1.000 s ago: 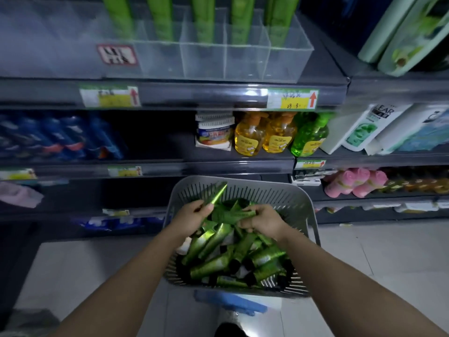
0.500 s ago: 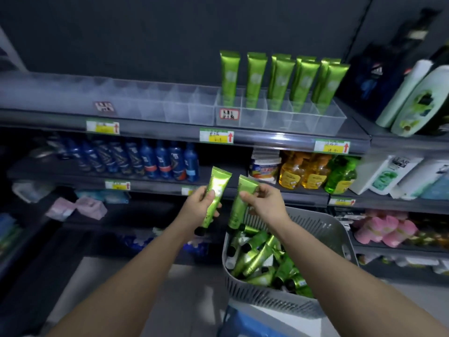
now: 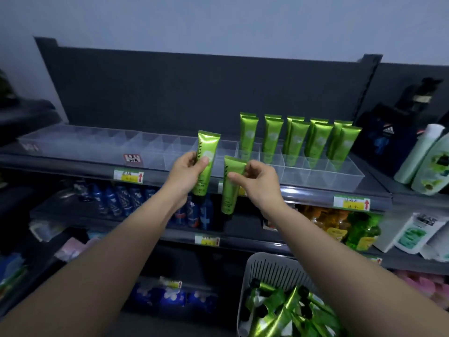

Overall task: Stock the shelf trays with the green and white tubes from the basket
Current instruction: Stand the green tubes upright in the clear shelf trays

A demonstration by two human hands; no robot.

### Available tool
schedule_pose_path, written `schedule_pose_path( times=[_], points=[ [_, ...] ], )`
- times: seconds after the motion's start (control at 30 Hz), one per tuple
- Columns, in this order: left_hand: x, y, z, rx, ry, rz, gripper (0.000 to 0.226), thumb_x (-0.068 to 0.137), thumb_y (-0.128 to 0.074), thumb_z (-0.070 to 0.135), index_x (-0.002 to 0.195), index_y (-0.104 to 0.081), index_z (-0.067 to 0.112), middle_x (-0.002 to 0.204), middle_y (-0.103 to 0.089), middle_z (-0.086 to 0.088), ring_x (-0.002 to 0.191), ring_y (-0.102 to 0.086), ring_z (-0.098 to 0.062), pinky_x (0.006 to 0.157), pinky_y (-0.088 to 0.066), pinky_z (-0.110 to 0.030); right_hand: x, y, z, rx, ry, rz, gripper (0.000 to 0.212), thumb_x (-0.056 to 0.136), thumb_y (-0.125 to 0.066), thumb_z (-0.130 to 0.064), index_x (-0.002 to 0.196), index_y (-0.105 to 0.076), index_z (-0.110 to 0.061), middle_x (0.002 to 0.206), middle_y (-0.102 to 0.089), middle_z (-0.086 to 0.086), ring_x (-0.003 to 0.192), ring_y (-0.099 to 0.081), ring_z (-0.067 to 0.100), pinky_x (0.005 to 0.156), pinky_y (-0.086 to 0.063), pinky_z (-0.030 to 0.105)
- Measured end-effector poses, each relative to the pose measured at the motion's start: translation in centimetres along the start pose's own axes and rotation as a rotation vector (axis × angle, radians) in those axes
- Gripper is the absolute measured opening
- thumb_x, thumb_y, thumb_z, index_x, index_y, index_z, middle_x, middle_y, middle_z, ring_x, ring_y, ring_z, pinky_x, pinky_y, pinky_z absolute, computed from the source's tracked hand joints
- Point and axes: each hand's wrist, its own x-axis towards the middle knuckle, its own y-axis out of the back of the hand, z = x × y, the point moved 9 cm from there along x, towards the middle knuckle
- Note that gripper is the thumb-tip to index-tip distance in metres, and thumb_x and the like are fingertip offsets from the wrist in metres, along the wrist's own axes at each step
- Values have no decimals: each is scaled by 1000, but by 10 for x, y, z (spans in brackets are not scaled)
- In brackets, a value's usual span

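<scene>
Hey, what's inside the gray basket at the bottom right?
A loose pile of green tubes with black caps, lying crisscrossed. The right forearm covers the right side of the basket, and the pile hides its bottom, so anything underneath cannot be seen.

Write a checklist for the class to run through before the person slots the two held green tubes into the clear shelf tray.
1. Left hand grips a glossy green plastic tube, cap down: ok.
2. Right hand pinches a second glossy green tube, cap down: ok.
3. Clear divided plastic tray has free compartments left of the standing tubes: ok.
4. Held tubes raised above the tray: not ok, their caps hang below the shelf edge.
5. Caps closed tight: cannot tell.
6. Grey slotted plastic basket holds more tubes: ok.
</scene>
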Motion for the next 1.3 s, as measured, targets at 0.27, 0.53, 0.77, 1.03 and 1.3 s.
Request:
schedule_pose_path(
  times=[0.27,0.53,0.77,1.03,1.3],
  points=[
    [69,-4,56,5,-150,13,11,92,-59,12,84,-63,19,80,-64,2,74,-58,-9,71,-47,-26,64,9,-51,-70,132,66,46,74,-80,-35,53,-41,-21,64,-55,19,73,-65,37,65,-54,56],
    [138,-22,78,5,-211,-59,16,87,-64,3,84,-60,19,79,-66,3,70,-63,-8,68,-52,-23,106,10,-80,-199,217,160,41,77,-78,-28,58,-44,-18,60,-48,0,61,-47,18,61,-47,39],
    [188,-40,57,39,-149,-165,20,86,-63,-4,84,-56,15,82,-68,0,74,-64,-11,75,-54,-30,133,12,-82,-187,231,286,19,75,-79,-22,84,-65,-14,74,-65,1,67,-58,18,69,-54,43],
    [219,-56,24,173,-106,-281,20,83,-64,-7,86,-58,11,74,-65,-3,74,-62,-18,76,-55,-37,149,2,-73,-252,199,309,12,79,-76,-19,85,-65,-22,73,-63,-7,66,-55,11,67,-50,30],
    [228,-59,3,248,-96,-333,27,80,-65,-9,79,-59,17,67,-63,0,67,-61,-16,74,-56,-36,158,-4,-69,-282,204,293,15,79,-75,-18,78,-63,-26,65,-59,-14,62,-54,5,67,-51,31]
  ],
)
